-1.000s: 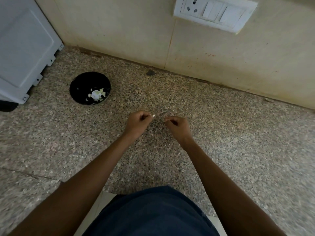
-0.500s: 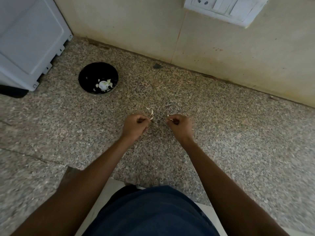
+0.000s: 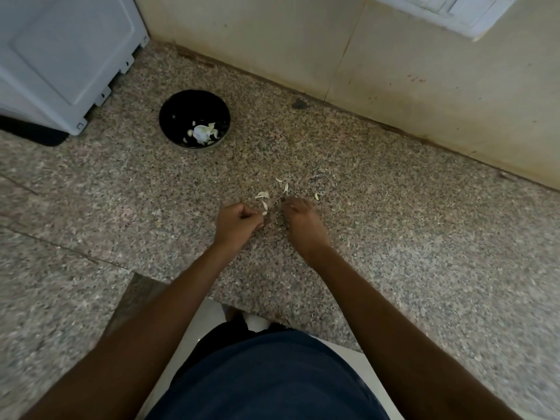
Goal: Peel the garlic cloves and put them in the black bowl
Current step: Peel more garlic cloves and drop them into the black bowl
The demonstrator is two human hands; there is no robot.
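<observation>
The black bowl (image 3: 169,106) stands on the speckled counter at the upper left, with a peeled garlic piece (image 3: 200,132) and small bits inside. My left hand (image 3: 236,223) is curled near the counter's middle and pinches a garlic clove (image 3: 264,213), of which only a pale tip shows. Just to its right, my right hand (image 3: 303,221) has its fingers bunched and pointing down at the counter; what they hold is hidden. Several white peel scraps (image 3: 262,194) lie just beyond both hands.
A grey-white appliance (image 3: 60,53) stands at the far left, close behind the bowl. The tiled wall (image 3: 394,71) bounds the counter at the back, with a switch plate (image 3: 448,10) on it. The counter's front edge (image 3: 181,283) runs under my forearms.
Both hands have sunk closer to the counter and nearer each other. More peel scraps now lie beyond the fingertips. The view has tilted down, so the bowl sits lower in frame.
</observation>
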